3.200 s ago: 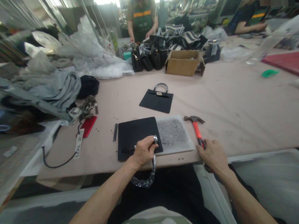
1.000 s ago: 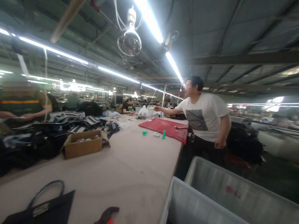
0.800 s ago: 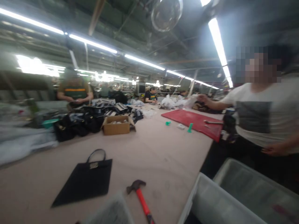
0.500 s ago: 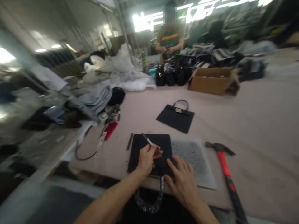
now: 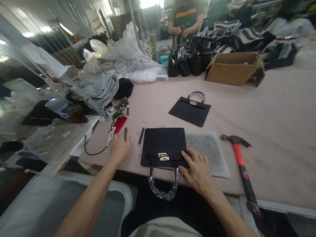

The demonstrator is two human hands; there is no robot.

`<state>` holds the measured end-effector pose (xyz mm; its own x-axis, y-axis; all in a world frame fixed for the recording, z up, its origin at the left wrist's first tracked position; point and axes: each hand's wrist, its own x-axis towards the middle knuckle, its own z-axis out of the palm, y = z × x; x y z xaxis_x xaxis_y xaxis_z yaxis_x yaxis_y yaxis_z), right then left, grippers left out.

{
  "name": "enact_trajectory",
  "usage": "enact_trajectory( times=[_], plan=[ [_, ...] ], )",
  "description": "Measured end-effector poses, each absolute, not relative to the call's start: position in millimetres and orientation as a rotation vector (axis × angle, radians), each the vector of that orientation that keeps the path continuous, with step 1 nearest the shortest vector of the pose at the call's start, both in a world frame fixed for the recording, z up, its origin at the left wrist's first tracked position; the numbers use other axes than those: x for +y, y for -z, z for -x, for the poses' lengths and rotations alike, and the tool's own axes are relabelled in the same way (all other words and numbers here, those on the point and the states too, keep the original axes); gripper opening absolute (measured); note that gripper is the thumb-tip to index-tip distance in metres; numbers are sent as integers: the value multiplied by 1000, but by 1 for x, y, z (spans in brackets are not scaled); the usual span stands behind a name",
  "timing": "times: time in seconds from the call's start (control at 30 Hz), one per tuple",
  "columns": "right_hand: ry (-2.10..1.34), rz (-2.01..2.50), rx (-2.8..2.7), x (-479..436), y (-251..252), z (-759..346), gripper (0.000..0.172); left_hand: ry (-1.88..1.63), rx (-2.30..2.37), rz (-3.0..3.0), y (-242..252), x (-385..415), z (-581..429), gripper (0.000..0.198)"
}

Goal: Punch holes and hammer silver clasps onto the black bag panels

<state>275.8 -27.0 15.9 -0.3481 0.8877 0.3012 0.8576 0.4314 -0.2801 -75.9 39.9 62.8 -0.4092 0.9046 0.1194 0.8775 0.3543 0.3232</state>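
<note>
A black handbag panel (image 5: pixel 164 140) lies flat at the table's near edge, with a gold-toned clasp (image 5: pixel 163 157) near its lower side. Its handle (image 5: pixel 163 194), wrapped in clear plastic, hangs over the edge toward me. My right hand (image 5: pixel 197 169) rests on the panel's lower right corner, fingers spread. To the left of the panel, my left hand (image 5: pixel 119 144) is low over the table, fingers curled around a narrow dark-tipped tool (image 5: pixel 125 132); most of the tool is hidden. A thin dark strip (image 5: pixel 141 136) lies between that hand and the panel.
A hammer (image 5: pixel 238 151) lies at right, beside a speckled sheet (image 5: pixel 207 151). Beyond is a second black panel with handle (image 5: pixel 191 110). A red flat item (image 5: pixel 120 125) and a cable (image 5: pixel 95 153) lie left. Farther back are a cardboard box (image 5: pixel 230 69), bags and a person (image 5: pixel 186 19).
My left hand has moved left off the panel with the narrow tool, uncovering the gold-toned clasp. My right hand stays on the panel's corner. The camera view has tilted downward.
</note>
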Motion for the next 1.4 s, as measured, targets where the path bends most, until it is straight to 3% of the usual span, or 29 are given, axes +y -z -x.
enact_trajectory(
  times=[0.33, 0.47, 0.57, 0.7, 0.83, 0.97, 1.1, 1.4],
  plan=[
    [-192, 1518, -2263, -22, -31, -268, 33, -677, 1867, -2268, -20, -27, 6, 17],
    [-203, 1470, -2420, -11, -40, -261, 24, -384, 1708, -2470, -30, -24, 3, 19],
    [-171, 1329, -2602, -4, -44, -260, 27, -112, 1534, -2640, -38, -19, 4, 26],
    [-150, 1195, -2697, -2, -40, -264, 34, -7, 1456, -2765, -35, -18, 5, 24],
    [-334, 1088, -2494, -1, -28, -271, 37, -209, 1301, -2820, -23, -18, 21, 21],
    [-488, 972, -2341, 0, -20, -274, 35, -588, 1088, -2874, -6, -24, 44, 30],
    [-507, 935, -2264, -2, -19, -274, 33, -786, 1165, -2759, 5, -38, 49, 40],
    [-580, 1000, -2252, -14, -33, -274, 25, -1111, 1812, -1519, -8, -41, 19, 33]
  ],
)
